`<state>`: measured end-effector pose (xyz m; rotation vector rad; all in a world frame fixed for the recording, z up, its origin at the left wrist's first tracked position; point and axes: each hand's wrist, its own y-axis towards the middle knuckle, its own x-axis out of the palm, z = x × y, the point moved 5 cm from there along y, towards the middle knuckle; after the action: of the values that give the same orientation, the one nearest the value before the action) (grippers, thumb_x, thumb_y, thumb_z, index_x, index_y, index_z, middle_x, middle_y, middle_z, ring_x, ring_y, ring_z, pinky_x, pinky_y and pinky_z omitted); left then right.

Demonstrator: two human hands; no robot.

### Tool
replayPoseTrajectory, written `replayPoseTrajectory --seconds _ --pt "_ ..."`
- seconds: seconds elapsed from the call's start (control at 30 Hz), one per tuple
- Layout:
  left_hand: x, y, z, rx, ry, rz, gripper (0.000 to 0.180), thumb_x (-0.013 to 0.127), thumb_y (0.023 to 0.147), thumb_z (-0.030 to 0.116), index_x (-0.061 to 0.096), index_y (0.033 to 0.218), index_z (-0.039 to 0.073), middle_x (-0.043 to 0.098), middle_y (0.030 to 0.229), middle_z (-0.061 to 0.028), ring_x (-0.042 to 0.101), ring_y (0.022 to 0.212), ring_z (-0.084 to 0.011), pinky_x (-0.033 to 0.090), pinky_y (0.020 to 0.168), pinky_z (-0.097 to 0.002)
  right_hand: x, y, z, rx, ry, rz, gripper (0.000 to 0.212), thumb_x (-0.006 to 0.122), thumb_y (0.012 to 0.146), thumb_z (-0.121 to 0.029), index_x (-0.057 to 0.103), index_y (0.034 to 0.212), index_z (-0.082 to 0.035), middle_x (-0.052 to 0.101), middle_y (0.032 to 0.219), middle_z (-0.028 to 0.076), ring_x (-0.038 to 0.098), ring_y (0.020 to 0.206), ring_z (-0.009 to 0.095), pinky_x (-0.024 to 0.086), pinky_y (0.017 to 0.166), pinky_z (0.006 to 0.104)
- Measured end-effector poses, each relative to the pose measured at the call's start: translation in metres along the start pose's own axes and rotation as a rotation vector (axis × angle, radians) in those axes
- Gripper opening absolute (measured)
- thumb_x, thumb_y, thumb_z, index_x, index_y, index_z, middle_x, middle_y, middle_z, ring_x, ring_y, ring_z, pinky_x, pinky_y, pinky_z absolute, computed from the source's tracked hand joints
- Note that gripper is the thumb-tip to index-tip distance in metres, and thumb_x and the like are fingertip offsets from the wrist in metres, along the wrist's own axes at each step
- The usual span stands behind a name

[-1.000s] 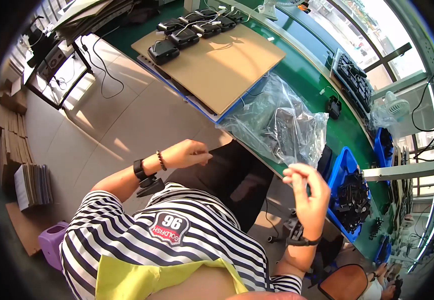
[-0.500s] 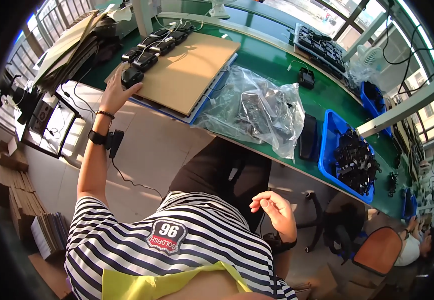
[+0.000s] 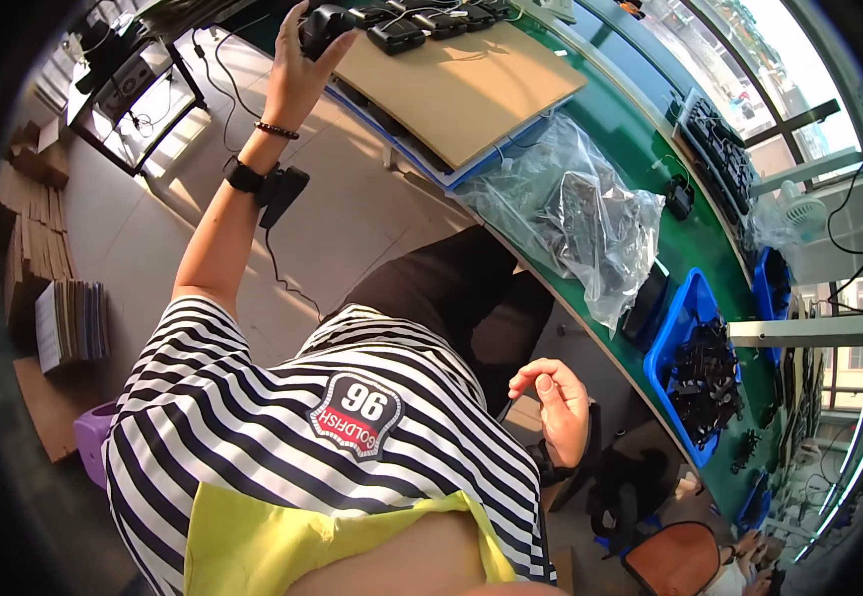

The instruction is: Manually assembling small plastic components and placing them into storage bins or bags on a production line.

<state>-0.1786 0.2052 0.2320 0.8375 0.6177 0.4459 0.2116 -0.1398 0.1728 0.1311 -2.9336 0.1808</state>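
My left hand [image 3: 297,74] reaches to the far edge of the view, its thumb and fingers closed around a rounded black device [image 3: 324,28]. The device is at the left corner of a brown board [image 3: 471,89]; whether it rests there or is lifted I cannot tell. More black devices [image 3: 397,35] with thin cables stand in a row along the board's far side. My right hand [image 3: 558,412] stays low near my body, away from the bench. Its fingers are loosely curled toward the thumb, and I see nothing in them.
A clear plastic bag [image 3: 590,219] lies on the green bench beside the board. To the right stands a blue tray [image 3: 662,363] of small black parts. A white metal post [image 3: 809,331] crosses above the bench. An orange-backed chair [image 3: 675,561] is at the lower right.
My view has turned, so the bench appears shifted up and to the right. My left hand stays on the black device, now closer to the top edge. My right hand is nearly unchanged.
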Motion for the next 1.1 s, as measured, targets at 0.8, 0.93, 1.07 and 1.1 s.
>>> replayPoseTrajectory --seconds 0.8,0.93,1.07,1.1 --pt "0.123 -0.167 0.298 -0.153 -1.159 -1.13 0.102 0.09 0.076 0.019 0.028 0.156 0.004 0.047 0.144 -0.0167 0.052 0.128 -0.0249 0.045 0.107 -0.0406 -0.046 0.043 -0.02 -0.238 0.214 0.256 0.059 0.063 0.101 -0.027 0.04 0.145 0.006 0.059 0.128 0.012 0.059 0.112 0.016 0.052 0.091 0.0312" --pt "0.143 -0.17 0.291 -0.312 -1.231 -1.205 0.099 0.089 0.078 0.021 0.03 0.156 0.01 0.054 0.134 -0.0113 0.056 0.123 -0.0201 0.05 0.102 -0.0404 -0.057 0.049 -0.031 -0.166 0.356 0.163 0.059 0.064 0.099 -0.024 0.041 0.143 0.007 0.061 0.124 0.014 0.064 0.105 0.018 0.054 0.088 0.0321" --pt "0.162 -0.174 0.282 -0.427 -1.243 -1.351 0.099 0.09 0.078 0.018 0.03 0.156 0.01 0.056 0.133 -0.0102 0.057 0.123 -0.0203 0.049 0.103 -0.0408 -0.069 0.051 -0.034 -0.095 0.359 0.093 0.056 0.063 0.097 -0.022 0.043 0.14 0.008 0.063 0.121 0.015 0.068 0.096 0.021 0.056 0.084 0.0333" --pt "0.163 -0.174 0.279 -0.43 -1.237 -1.385 0.097 0.089 0.078 0.017 0.031 0.156 0.01 0.056 0.133 -0.0103 0.057 0.123 -0.0204 0.049 0.104 -0.0407 -0.074 0.052 -0.035 -0.082 0.327 0.081 0.055 0.062 0.096 -0.021 0.044 0.139 0.008 0.064 0.12 0.015 0.069 0.092 0.022 0.056 0.082 0.0338"
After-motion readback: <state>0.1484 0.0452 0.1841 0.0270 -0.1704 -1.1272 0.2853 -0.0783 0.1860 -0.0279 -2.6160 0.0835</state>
